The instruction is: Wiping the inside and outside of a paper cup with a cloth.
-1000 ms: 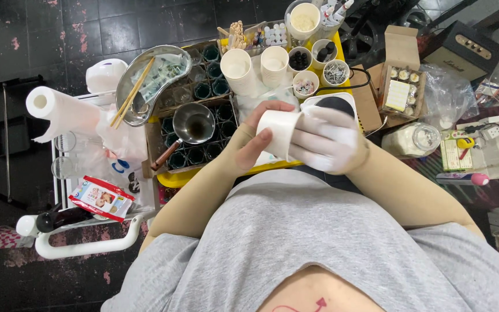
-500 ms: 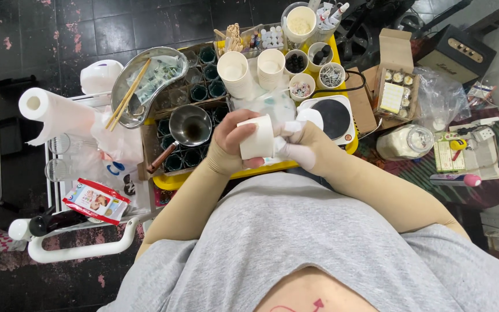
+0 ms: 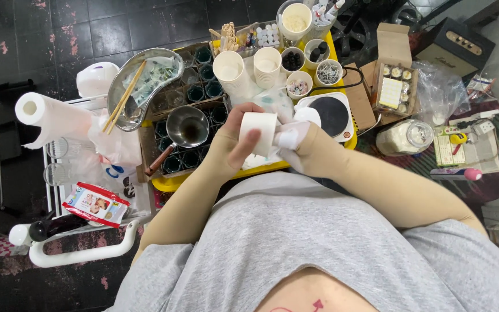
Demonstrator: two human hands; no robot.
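Observation:
My left hand [image 3: 235,144] grips a white paper cup [image 3: 258,132], thumb across its side, just above my grey shirt. My right hand [image 3: 298,144] holds a crumpled white tissue [image 3: 287,137] pressed against the cup's right side. Both hands hover over the near edge of a yellow tray [image 3: 171,184]. A small metal saucepan [image 3: 186,128] with a wooden handle sits just left of my left hand.
Stacks of paper cups [image 3: 229,69] and small filled cups [image 3: 298,84] stand behind the hands. A round black hot plate [image 3: 330,115] lies to the right, a glass jar [image 3: 402,137] beyond it. A metal tray with chopsticks [image 3: 137,86] and a paper towel roll [image 3: 50,115] sit left.
The cup has been turned upright in my left hand and drawn closer to my body. My right hand slid from over the cup to its right side, with the tissue.

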